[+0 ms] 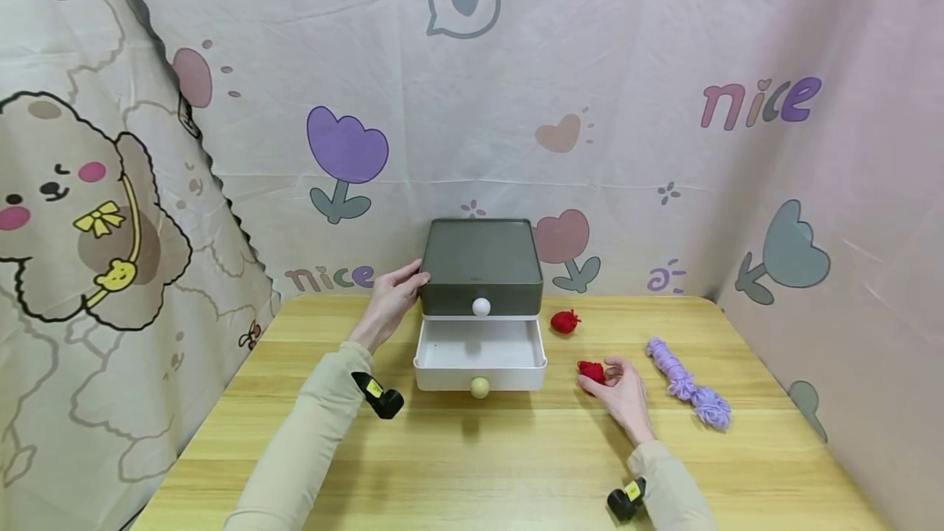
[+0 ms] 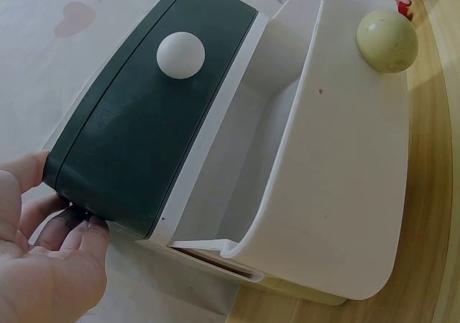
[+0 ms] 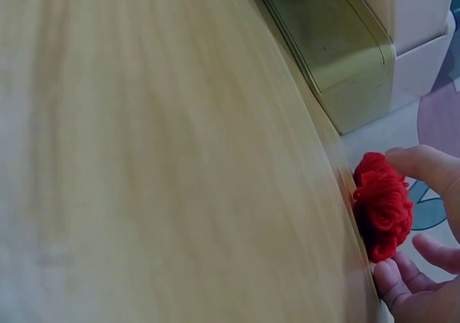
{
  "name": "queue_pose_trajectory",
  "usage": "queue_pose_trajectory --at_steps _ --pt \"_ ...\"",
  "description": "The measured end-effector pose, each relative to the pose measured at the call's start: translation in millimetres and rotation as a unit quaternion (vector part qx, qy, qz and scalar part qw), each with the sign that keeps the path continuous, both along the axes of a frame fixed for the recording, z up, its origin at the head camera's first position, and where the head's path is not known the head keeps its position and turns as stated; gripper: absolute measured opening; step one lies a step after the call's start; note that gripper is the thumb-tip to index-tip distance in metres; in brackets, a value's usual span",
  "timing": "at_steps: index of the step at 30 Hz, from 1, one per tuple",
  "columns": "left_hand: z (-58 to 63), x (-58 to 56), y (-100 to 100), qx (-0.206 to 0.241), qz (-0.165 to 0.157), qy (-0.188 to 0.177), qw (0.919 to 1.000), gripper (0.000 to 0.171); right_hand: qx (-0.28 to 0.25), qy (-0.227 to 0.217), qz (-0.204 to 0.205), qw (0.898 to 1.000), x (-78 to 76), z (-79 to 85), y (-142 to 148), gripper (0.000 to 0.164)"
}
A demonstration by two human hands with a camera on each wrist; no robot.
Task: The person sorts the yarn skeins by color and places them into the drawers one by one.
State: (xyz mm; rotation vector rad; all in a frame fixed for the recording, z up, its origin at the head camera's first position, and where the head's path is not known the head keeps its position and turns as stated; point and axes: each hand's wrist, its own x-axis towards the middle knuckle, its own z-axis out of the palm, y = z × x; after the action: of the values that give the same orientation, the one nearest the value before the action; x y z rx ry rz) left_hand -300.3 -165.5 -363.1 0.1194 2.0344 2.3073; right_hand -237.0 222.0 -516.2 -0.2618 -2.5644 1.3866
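Wrist cameras: nearest me, one black unit (image 1: 627, 501) on the right sleeve (image 1: 671, 486) and another on the left sleeve (image 1: 295, 449), both above the wooden table (image 1: 472, 486).
Right hand: I have the right hand (image 1: 624, 392) with thumb and fingertips set on either side of a red yarn bundle (image 1: 591, 370), pinching it; how firmly, I can't tell.
Red yarn bundle: at the table, right of the open drawer and apart from it.
Lilac skein: a knotted lilac skein (image 1: 683, 386) lies slantwise just right of that hand.
Open drawer: the white drawer (image 1: 442, 380) juts forward between both hands, its yellow knob (image 1: 479, 388) toward me; from the head view it hides the lowest drawer (image 3: 356, 85), yellowish, which I get from the right wrist.
Second red bundle: another red bundle (image 1: 565, 322) sits farther back, just beside the drawer box (image 1: 479, 252).
Left hand: the left hand (image 1: 391, 299) rests against the box's left side near the front corner, fingers loosely spread.
Top drawer: closed, dark green, with a white knob (image 1: 481, 307).
Backdrop: printed cloth (image 1: 627, 39) behind the box.
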Motion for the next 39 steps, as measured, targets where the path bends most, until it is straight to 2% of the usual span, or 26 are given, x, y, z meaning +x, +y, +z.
queue_pose_trajectory --at_steps 7,25,31,39 --pt "0.2 -0.6 -1.0 -0.009 0.001 0.002 1.0 0.056 0.013 -0.004 0.009 1.0 -2.1 1.2 -1.2 0.066" --pt "0.1 -0.7 -0.9 -0.008 -0.003 0.003 1.0 0.057 0.036 0.007 0.007 0.999 -4.7 -0.3 -2.7 0.046" --pt "-1.3 -2.6 -0.9 0.011 -0.008 0.002 0.9999 0.057 0.025 0.015 -0.001 1.0 -5.6 -0.7 -2.4 0.041" --pt "-0.3 -2.2 0.5 0.011 -0.006 0.002 0.9999 0.057 -0.015 0.026 -0.013 0.999 -3.2 -0.4 0.1 0.037"
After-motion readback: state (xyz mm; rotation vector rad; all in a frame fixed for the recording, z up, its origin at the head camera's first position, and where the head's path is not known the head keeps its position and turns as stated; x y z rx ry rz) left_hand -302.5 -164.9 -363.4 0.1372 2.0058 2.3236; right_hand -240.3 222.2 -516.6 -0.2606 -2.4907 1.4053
